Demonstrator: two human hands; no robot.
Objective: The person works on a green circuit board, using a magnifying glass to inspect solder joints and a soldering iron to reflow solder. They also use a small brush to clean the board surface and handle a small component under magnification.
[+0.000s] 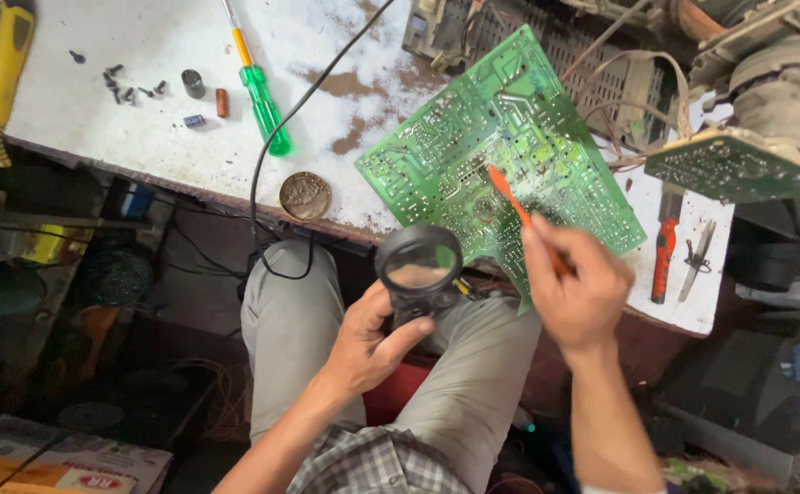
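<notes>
Your right hand (576, 291) grips an orange probe (517, 210), its tip on the green circuit board (501, 155) just ahead. Your left hand (368, 343) clasps the magnifier (418, 261) beside it. The tilted board overhangs the bench; pressing could make it slip, I judge.

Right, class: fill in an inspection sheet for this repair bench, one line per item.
Surface: white workbench, worn, with brown patches.
Job's things: green circuit board lying over the bench edge; black magnifier; orange tool, tip on the board.
Clutter: green screwdriver, loose screws, round brass tin, red-handled tool, second smaller board.
Grip: left hand holds the magnifier; right hand holds the orange tool.
Cables: black cable crossing the bench and hanging off its edge.
Surroundings: dark, crowded floor; open chassis behind the board.
</notes>
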